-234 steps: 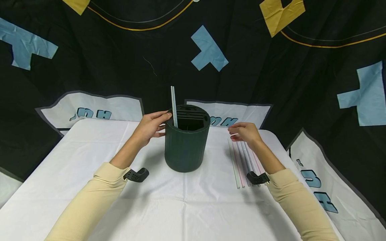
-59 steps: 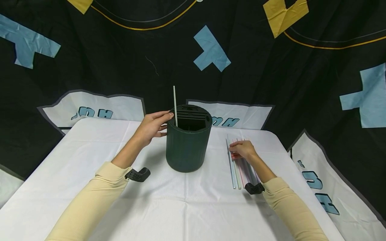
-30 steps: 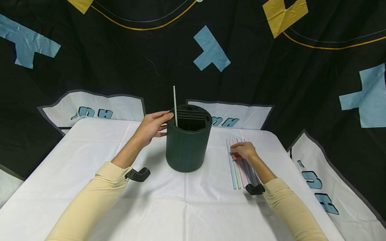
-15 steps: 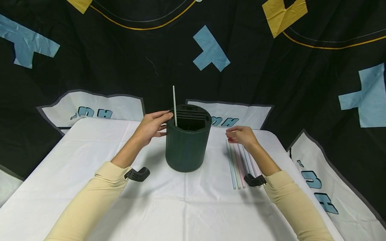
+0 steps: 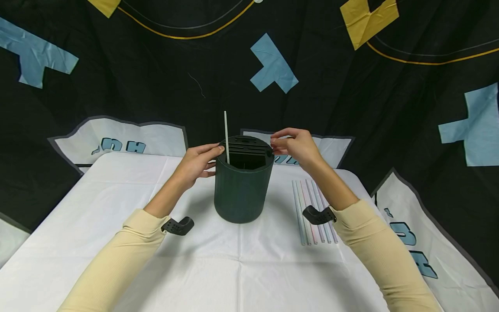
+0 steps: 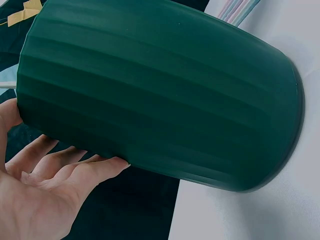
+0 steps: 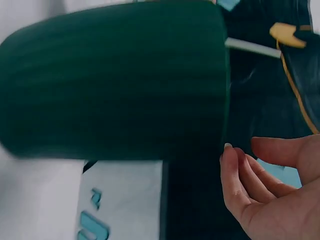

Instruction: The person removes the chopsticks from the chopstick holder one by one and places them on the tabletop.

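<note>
A dark green ribbed container [image 5: 241, 195] stands upright, its slotted lid open at the front. My left hand [image 5: 196, 162] holds it at the left rim, thumb on the edge and fingers along the side, as the left wrist view also shows. One pale straw [image 5: 226, 130] rises from the opening close to that thumb. On the opposite side, my right hand [image 5: 295, 145] is at the right rim. In the right wrist view its thumb and bent fingers have nothing between them. Several pastel straws [image 5: 304, 199] lie side by side on the table to the right of the container.
A white cloth covers the table [image 5: 210, 281]. Behind it hangs a black backdrop [image 5: 218, 69] with blue and yellow patches. Each wrist carries a black strap device; the right one [image 5: 319, 215] hangs over the straws.
Two straws stood in the container 7.8 s ago; one stands there now. My right hand set a straw beside the others, then rose up and left to the rim. My left hand stayed put.
</note>
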The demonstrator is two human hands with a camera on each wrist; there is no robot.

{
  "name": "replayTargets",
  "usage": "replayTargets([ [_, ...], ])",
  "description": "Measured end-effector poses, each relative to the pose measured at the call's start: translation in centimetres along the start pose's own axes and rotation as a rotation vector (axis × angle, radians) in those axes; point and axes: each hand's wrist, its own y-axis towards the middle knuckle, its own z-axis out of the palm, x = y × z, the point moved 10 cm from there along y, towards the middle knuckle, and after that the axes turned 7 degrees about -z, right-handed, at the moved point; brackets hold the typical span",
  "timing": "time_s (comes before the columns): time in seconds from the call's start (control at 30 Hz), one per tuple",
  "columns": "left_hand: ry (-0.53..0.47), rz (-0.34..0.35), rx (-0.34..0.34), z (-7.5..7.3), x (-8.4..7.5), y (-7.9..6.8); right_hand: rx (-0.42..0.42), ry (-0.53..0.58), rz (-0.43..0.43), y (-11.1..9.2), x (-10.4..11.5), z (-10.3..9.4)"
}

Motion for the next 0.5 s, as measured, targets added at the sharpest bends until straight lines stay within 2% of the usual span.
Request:
replayTargets([
  [0.23,-0.005,-0.003,0.001,0.0,-0.1,0.0,0.085,0.023,-0.061,0.4,3.6,4.4],
  [0.5,-0.005,0.003,0.015,0.0,-0.2,-0.1,0.169,0.042,-0.078,0.7,4.7,8.4],
])
